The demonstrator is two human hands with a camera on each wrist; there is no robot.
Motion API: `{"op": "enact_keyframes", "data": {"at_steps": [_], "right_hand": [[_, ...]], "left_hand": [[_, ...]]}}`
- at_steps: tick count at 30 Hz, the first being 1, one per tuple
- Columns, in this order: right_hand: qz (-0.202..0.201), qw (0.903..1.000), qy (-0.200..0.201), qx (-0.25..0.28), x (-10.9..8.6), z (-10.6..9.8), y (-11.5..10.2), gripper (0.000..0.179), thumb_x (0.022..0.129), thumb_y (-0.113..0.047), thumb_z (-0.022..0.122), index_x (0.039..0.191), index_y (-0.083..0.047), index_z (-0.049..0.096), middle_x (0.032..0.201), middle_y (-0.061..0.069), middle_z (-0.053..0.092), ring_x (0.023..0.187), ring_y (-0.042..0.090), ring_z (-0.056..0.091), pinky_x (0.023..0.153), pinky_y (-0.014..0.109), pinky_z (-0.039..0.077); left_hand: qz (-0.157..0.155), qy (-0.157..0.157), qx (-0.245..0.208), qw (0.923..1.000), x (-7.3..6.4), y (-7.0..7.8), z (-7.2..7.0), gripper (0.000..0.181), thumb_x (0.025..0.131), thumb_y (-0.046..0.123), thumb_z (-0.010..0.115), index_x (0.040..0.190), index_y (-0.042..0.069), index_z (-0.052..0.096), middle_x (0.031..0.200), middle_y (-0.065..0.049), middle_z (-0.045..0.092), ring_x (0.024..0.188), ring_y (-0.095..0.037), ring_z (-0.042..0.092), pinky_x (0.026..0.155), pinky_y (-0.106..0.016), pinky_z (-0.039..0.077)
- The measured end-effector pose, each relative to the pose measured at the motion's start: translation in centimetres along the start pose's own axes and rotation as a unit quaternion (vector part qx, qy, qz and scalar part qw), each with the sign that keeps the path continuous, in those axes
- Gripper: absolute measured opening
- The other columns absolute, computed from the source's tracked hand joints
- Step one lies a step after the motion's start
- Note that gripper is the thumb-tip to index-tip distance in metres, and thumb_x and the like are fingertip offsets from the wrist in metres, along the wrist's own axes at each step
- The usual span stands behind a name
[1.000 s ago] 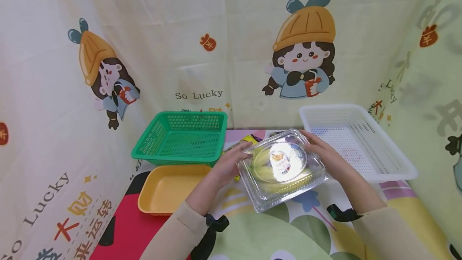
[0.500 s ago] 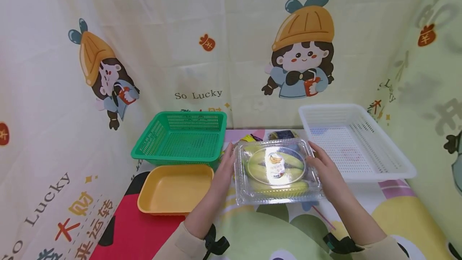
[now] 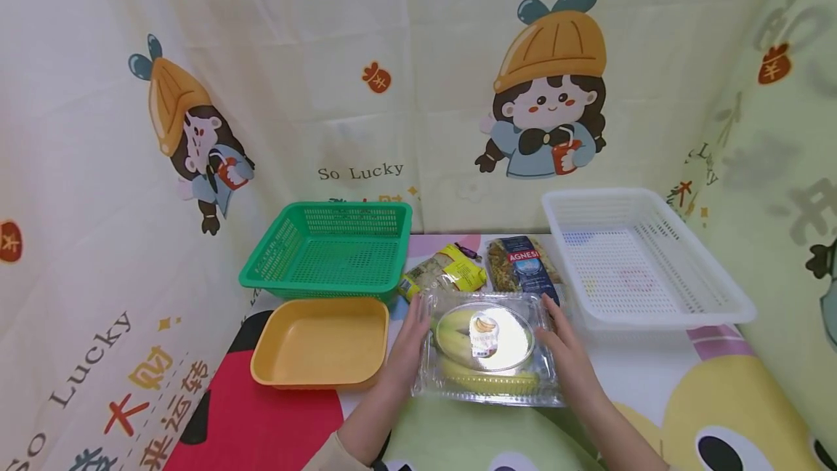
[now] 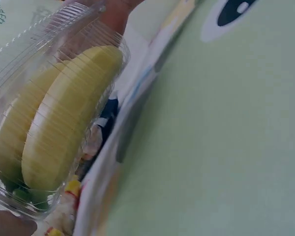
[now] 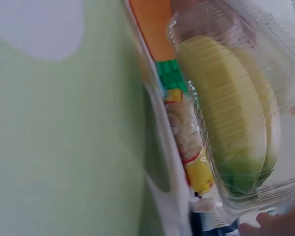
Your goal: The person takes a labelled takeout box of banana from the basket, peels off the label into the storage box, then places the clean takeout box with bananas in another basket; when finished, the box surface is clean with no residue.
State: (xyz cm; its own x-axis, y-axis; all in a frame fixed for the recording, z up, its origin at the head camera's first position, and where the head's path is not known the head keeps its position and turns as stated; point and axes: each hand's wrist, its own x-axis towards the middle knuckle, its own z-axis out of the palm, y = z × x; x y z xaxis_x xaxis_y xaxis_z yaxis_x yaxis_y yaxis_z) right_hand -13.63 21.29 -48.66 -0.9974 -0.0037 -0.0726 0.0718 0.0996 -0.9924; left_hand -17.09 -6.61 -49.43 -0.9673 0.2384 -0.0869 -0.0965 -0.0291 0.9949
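Observation:
A clear plastic clamshell box [image 3: 484, 389] with yellow, green-tipped bananas [image 4: 73, 118] inside is held between both hands in the head view. A banana sticker [image 3: 484, 334] and a bright glare mark its lid. My left hand [image 3: 403, 346] grips its left side, and my right hand [image 3: 567, 349] grips the right side with the thumb at the lid's edge. Both wrist views show the box from its side, above the tablecloth, with the bananas pressed near the clear wall. Parts of the hands behind the box are hidden.
Behind the box lie a yellow food packet [image 3: 466, 267], a small dark purple item [image 3: 468, 251] and an AGNESI pasta bag [image 3: 526, 267]. A green basket [image 3: 320, 289] and an orange tray [image 3: 320, 386] stand left, a white basket [image 3: 713, 289] right. A printed curtain encloses the table.
The box has levelled out from its tilt and come down toward the person, both hands with it. The yellow packet and the pasta bag behind it now show more fully.

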Motion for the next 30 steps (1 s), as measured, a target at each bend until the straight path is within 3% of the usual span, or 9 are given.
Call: {"op": "enact_keyframes", "data": {"at_steps": [5,13,23,30], "right_hand": [[-0.029,0.9988,-0.018,0.035,0.6,0.4,1.5,0.064,0.104,-0.024,0.045,0.160,-0.021,0.014,0.168,0.005,-0.002,0.153,0.036,-0.005,0.118,0.068,0.001],[-0.011,0.9997,0.006,0.022,0.9,1.0,2.7,0.060,0.103,-0.020,0.047,0.158,-0.018,0.023,0.167,0.006,0.012,0.153,0.033,0.008,0.122,0.058,0.009],[0.005,0.9997,0.018,0.015,1.5,0.9,3.0,0.056,0.104,-0.019,0.044,0.157,-0.018,0.028,0.167,0.006,0.014,0.154,0.031,0.009,0.124,0.054,0.010],[0.002,0.9997,0.013,0.018,1.9,0.7,3.1,0.056,0.104,-0.019,0.042,0.157,-0.017,0.027,0.167,0.009,0.014,0.154,0.032,0.009,0.124,0.054,0.010]], "left_hand": [[-0.003,0.004,0.007,1.0000,0.2,-1.2,-0.3,0.071,0.104,0.045,0.038,0.161,0.025,0.000,0.168,0.003,0.005,0.155,-0.023,-0.001,0.124,-0.054,0.000],[0.000,0.010,0.013,0.9999,0.5,-2.7,-0.8,0.073,0.104,0.044,0.040,0.161,0.020,0.001,0.168,-0.004,0.004,0.155,-0.028,-0.001,0.123,-0.057,0.000],[-0.008,0.010,-0.003,0.9999,1.0,-3.0,-0.6,0.070,0.104,0.039,0.041,0.161,0.020,0.003,0.168,-0.005,0.005,0.155,-0.030,-0.002,0.123,-0.056,-0.001],[0.005,0.012,0.006,0.9999,1.3,-3.0,-0.5,0.072,0.104,0.040,0.041,0.161,0.016,0.003,0.168,-0.008,0.004,0.154,-0.032,-0.002,0.123,-0.057,-0.002]]}}
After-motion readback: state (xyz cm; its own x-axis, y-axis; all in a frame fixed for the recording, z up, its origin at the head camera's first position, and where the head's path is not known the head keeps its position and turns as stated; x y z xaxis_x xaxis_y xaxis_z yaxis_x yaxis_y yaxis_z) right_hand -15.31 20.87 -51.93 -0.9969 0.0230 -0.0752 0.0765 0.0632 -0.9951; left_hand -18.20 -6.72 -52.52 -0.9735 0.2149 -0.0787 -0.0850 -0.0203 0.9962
